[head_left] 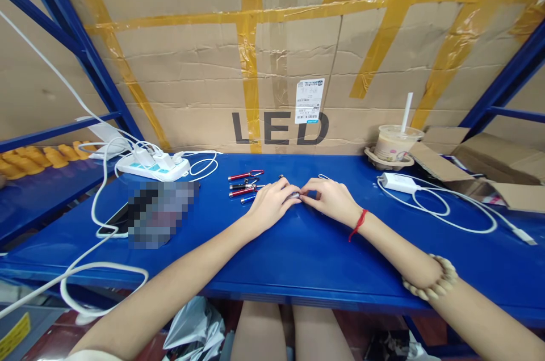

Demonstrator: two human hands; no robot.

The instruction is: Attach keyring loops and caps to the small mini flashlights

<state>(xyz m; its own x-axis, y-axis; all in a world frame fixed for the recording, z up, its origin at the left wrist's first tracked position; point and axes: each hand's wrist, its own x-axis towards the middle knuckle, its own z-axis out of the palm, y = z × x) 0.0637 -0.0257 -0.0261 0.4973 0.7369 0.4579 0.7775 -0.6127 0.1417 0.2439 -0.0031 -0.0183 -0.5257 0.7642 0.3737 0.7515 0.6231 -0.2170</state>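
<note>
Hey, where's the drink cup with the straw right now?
In the head view, the drink cup stands at the blue table's far right, against the cardboard wall, just behind the white charger.

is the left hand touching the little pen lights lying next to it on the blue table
Cannot tell. In the head view the left hand covers the near ends of the pen lights on the blue table, so no contact or gap shows plainly.

Both hands meet mid-bench: left hand [271,203] and right hand [330,197] pinch a tiny silvery piece [296,195] between their fingertips on the blue bench [298,259]. Few little pen lights [244,184] lie just left of them, power strip [152,166] further back, milk tea cup [394,144] off right beside a white charger [398,182].
</note>
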